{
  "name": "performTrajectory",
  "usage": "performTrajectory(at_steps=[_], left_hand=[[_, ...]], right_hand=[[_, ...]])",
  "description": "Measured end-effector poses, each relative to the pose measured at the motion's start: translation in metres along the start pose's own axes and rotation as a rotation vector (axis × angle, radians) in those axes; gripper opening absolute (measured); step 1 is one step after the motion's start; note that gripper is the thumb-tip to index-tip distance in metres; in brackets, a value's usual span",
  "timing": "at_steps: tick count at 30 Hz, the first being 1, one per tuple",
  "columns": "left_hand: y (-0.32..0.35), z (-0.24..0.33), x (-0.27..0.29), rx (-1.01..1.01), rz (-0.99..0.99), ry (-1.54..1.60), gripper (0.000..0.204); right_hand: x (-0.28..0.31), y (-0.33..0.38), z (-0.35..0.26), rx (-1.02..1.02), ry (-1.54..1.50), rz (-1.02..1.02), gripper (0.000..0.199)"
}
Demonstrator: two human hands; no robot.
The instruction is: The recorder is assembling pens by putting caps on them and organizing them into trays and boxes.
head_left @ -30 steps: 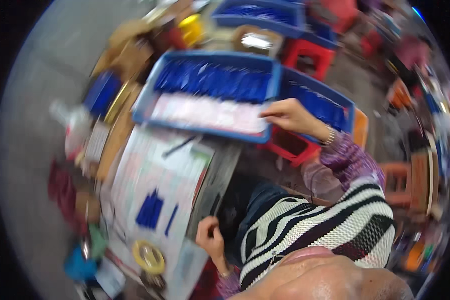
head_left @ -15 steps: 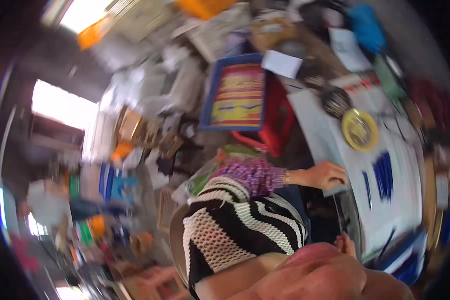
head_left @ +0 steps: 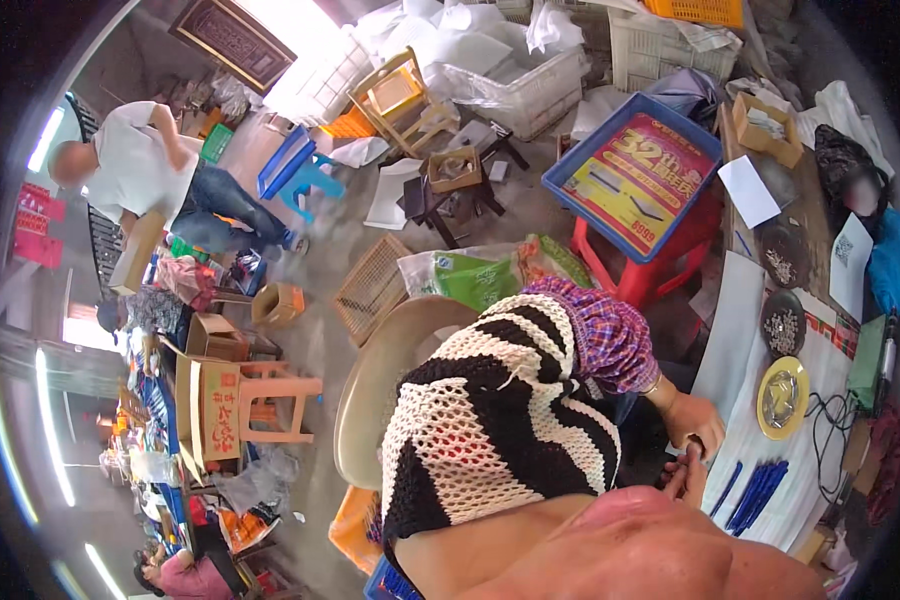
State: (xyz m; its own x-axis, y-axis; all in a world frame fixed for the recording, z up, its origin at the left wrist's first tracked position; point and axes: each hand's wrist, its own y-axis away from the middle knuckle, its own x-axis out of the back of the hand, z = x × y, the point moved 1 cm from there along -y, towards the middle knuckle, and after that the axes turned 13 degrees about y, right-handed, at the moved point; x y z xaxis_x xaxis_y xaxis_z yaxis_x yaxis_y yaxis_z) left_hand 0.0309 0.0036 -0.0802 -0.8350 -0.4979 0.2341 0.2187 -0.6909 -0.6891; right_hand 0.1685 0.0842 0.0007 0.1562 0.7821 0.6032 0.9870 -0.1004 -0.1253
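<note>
Two hands, apart a moment ago, now meet, seemingly working as one: left hand [head_left: 695, 419] touches right hand [head_left: 688, 478] near sticks [head_left: 758, 497]; anything pinched between, cannot tell

Visibility Limits

Upper hand [head_left: 696, 416] and lower hand [head_left: 684, 476]: any item between the fingertips cannot be identified. Lower wrist: concealed behind the wearer's chin [head_left: 650, 545]. Beige chair [head_left: 355, 420]: partly covered by the striped garment [head_left: 480, 425]. Pieces in the dark dish [head_left: 785, 298]: too small to identify. Orange crate [head_left: 698, 10]: cut off at the upper edge. White-shirted co-worker [head_left: 145, 160]: face blurred.
</note>
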Motion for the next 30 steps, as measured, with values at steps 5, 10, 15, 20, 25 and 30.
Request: performTrajectory(at_steps=[5, 10, 15, 20, 25, 30], left_hand=[[0.002, 0.003, 0.000, -0.012, 0.016, 0.004, 0.010], [0.007, 0.016, -0.001, 0.042, 0.053, -0.019, 0.007], [-0.001, 0.006, -0.004, -0.003, 0.002, 0.019, 0.008], [0.009, 0.027, 0.023, 0.164, 0.051, -0.093, 0.008], [-0.018, 0.025, 0.014, 0.257, 0.030, -0.063, 0.011], [-0.048, 0.035, -0.002, 0.507, -0.166, -0.007, 0.016]], right_hand=[[0.002, 0.004, 0.000, 0.100, 0.034, 0.006, 0.035], [0.000, 0.018, -0.002, 0.128, 0.026, 0.026, 0.038], [0.008, 0.031, -0.004, 0.011, 0.087, 0.156, 0.035], [0.007, 0.029, -0.028, -0.152, 0.062, 0.224, 0.025], [0.040, 0.050, -0.014, -0.298, 0.275, 0.429, 0.029], [0.041, 0.081, 0.000, -0.347, 0.432, 0.501, 0.031]])
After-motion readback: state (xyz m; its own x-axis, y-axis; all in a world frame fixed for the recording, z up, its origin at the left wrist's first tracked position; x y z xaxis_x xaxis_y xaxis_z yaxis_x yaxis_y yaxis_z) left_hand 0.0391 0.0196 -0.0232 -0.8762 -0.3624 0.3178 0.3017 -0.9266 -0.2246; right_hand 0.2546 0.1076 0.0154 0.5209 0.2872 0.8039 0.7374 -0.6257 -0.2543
